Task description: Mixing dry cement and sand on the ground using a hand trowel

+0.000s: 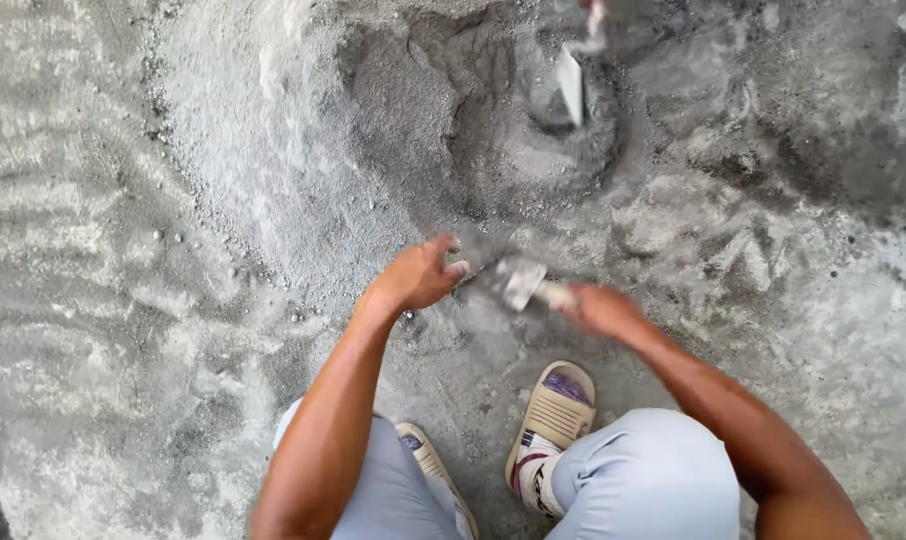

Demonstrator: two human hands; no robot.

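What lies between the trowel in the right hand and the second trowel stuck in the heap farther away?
Head view: only loose grey cement mix lies between the hand trowel and the far trowel; no other object.

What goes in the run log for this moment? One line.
right hand: grips trowel | left hand: fingertips at trowel blade | ground: grey cement mix pile | second trowel beyond
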